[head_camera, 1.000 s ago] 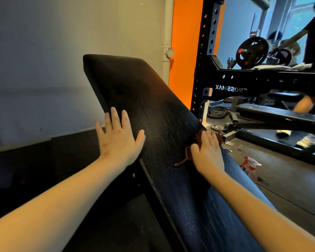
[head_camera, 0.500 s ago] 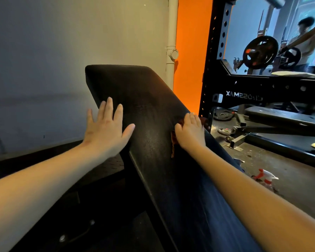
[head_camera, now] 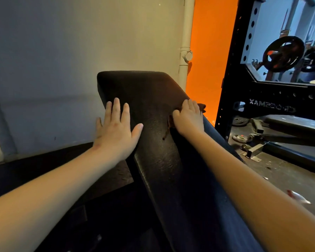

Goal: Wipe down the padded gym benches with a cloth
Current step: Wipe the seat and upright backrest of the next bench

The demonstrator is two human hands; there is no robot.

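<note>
At the centre, bench: black and padded, tilted upward toward the pale wall.
Rack: black steel frame, stands right of the bench, apart from it.
Left hand: rests flat on the left edge of the bench, fingers straight and spread wide.
Right hand: lies flat on the cloth, fingers straight and close together.
Cloth: brown, at the right edge of the bench, mostly hidden under the palm.

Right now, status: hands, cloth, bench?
Left hand flat on the bench, left edge. Right hand presses the cloth near the top right edge. Nothing in the way above it.
</note>
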